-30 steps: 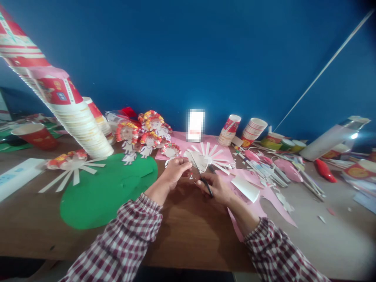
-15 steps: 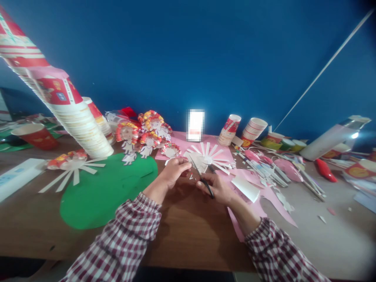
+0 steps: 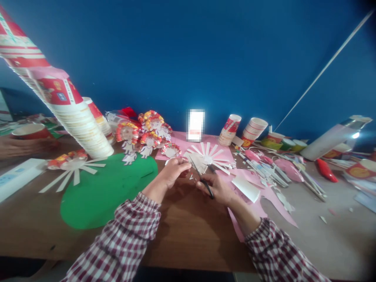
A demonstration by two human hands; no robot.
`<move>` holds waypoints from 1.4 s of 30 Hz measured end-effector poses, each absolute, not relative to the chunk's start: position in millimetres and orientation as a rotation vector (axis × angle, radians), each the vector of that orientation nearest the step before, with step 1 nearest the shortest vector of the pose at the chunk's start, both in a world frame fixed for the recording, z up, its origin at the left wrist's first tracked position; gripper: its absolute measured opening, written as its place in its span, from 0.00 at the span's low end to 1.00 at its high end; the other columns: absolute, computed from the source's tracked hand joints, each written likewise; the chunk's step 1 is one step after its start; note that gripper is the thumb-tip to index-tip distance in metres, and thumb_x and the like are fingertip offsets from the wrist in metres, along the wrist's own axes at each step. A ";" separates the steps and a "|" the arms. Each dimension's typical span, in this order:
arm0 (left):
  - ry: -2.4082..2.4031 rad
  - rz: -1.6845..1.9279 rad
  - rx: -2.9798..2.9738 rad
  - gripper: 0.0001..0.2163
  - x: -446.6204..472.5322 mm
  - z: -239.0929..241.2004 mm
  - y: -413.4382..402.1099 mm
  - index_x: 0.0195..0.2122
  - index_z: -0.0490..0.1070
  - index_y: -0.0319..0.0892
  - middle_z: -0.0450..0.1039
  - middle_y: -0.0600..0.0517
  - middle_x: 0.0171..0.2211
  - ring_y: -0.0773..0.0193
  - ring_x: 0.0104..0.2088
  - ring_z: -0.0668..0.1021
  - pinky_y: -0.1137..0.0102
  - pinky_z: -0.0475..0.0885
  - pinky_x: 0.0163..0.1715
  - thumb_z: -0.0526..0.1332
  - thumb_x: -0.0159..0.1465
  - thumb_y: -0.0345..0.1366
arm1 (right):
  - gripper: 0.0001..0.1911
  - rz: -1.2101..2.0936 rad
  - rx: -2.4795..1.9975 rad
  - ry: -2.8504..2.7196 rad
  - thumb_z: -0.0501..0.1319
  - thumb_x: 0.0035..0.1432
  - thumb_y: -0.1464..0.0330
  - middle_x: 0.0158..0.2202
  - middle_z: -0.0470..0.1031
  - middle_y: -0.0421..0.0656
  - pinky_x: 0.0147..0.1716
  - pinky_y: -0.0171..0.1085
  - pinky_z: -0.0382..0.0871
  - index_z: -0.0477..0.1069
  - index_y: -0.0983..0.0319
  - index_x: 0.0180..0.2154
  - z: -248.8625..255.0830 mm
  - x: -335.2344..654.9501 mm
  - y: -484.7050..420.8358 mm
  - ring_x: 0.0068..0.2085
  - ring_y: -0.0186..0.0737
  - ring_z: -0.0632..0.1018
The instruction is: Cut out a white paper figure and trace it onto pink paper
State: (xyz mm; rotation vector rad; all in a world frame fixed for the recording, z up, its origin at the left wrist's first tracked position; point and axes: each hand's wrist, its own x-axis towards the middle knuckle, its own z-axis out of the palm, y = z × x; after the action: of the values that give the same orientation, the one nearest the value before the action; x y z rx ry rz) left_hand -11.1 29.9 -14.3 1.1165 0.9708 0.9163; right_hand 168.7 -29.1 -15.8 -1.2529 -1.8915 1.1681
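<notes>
With thumb and fingers pinched together, my left hand (image 3: pixel 174 172) holds a piece of pale paper (image 3: pixel 200 161) near its edge. Whether this paper is part of the white cup cut into spread strips (image 3: pixel 216 153) just behind it, I cannot tell. My right hand (image 3: pixel 219 188) is closed around the black handles of a pair of scissors (image 3: pixel 209 189). The blades point up and left, toward my left fingertips, in front of the pale paper. Tiny white scraps (image 3: pixel 191 177) lie on the brown table (image 3: pixel 188 227) beneath the hands.
Left of me lies green paper (image 3: pixel 102 196), beside a strip-cut cup (image 3: pixel 75 172) and a tall leaning stack of paper cups (image 3: pixel 85 129). Lion-like paper figures (image 3: pixel 149 139) stand behind. Pink paper (image 3: pixel 264 207), markers (image 3: pixel 276 172) and cup stacks (image 3: pixel 254 131) are to the right.
Another person's hand has come in at the far left, by the red paper cup. My own hands and the scissors have hardly moved.
</notes>
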 end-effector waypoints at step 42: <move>0.933 0.964 0.978 0.07 0.1 -14.1 24.5 0.20 0.67 0.37 0.66 0.55 0.18 0.72 0.20 0.69 0.74 0.64 0.22 0.64 0.47 0.33 | 0.13 1.095 -1.298 -1.891 0.59 0.56 0.59 0.18 0.67 0.36 0.19 0.28 0.56 0.68 0.63 0.30 -22.3 168.0 -28.9 0.20 0.30 0.67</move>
State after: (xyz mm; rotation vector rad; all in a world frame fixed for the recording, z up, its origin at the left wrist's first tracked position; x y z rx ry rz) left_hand 0.1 24.5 -14.1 0.9779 0.9325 0.9642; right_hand 168.0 -28.9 -22.3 -1.2979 -1.8905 1.0954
